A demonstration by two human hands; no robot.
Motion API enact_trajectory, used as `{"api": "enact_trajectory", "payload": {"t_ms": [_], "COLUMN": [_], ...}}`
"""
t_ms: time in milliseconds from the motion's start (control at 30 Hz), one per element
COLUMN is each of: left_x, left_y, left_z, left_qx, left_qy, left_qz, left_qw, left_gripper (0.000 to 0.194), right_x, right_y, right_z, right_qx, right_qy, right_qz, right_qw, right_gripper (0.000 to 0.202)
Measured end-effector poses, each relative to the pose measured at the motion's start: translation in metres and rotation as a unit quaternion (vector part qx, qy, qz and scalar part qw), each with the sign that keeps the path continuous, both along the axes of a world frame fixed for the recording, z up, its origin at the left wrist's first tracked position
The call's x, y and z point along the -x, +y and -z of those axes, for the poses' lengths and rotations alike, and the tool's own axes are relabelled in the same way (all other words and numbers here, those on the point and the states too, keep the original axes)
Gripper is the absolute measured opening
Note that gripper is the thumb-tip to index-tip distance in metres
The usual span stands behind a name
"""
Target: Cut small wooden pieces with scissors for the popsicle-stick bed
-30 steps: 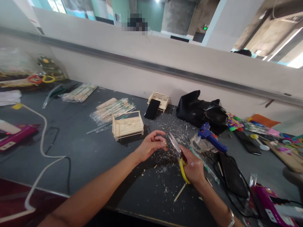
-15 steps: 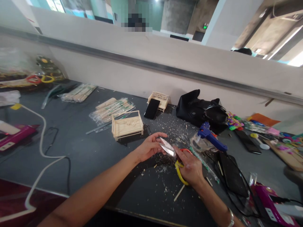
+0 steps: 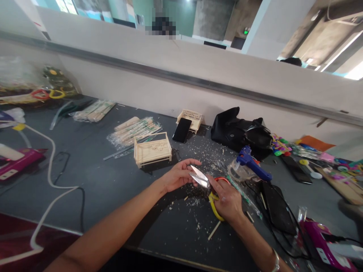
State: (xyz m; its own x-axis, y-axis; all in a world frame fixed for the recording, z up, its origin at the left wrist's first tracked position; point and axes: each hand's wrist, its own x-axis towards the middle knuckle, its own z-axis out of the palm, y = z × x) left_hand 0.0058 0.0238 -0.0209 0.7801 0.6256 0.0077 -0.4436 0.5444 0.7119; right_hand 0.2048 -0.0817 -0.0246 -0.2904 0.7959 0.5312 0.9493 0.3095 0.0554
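My right hand point(image 3: 228, 200) grips a pair of scissors point(image 3: 202, 178) with red and yellow handles. The blades stand apart and point left, toward my left hand point(image 3: 179, 176). Thumb and fingers of that hand are curled together at the blade tips; whatever they pinch is too small or hidden to make out. Pale chips and a cut stick point(image 3: 214, 231) lie on the dark table beneath. To the left of my hands stands a small bed-like frame of wooden sticks point(image 3: 153, 149). A second stick-built piece, like a little bench point(image 3: 195, 118), stands behind it, with a black phone point(image 3: 182, 130) leaning against it.
Bagged wooden sticks point(image 3: 137, 132) lie at the back left. A blue glue gun point(image 3: 252, 164) rests right of my hands, before a black bag point(image 3: 238, 130). Cables, another phone point(image 3: 279, 207) and a purple power strip point(image 3: 323, 241) occupy the right. A white cable point(image 3: 52, 162) crosses the left.
The scissors have shifted slightly left and their blades have opened a little wider. My left hand has hardly moved. At the far left edge, a blue-and-white object has come into view.
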Motion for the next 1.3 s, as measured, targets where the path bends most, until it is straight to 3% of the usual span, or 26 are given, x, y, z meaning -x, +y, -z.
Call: {"api": "enact_trajectory", "payload": {"t_ms": [400,567,700,1000,1300], "left_x": [0.001,0.000,-0.003,-0.007,-0.009], "left_y": [0.001,0.000,-0.001,-0.002,-0.007], "left_z": [-0.001,-0.006,-0.010,-0.008,-0.010], "left_qx": [0.006,0.003,0.001,0.010,0.017], "left_qy": [-0.001,-0.021,-0.034,0.003,0.024], "left_qz": [0.011,0.010,-0.019,-0.122,-0.141], "left_qw": [1.000,1.000,0.999,0.992,0.990], "left_gripper": [0.041,0.040,0.037,0.025,0.025], "right_x": [-0.003,-0.002,-0.007,-0.010,-0.009], "right_y": [0.000,0.002,0.005,0.008,0.008], "right_z": [0.008,0.009,0.012,0.016,0.015], "right_qx": [-0.004,0.012,0.008,0.007,0.008], "right_qy": [0.028,0.112,0.190,0.219,0.224], "right_qz": [-0.015,-0.022,0.005,0.050,0.054], "right_qw": [0.999,0.993,0.982,0.974,0.973], "right_gripper": [0.054,0.049,0.041,0.036,0.035]}}
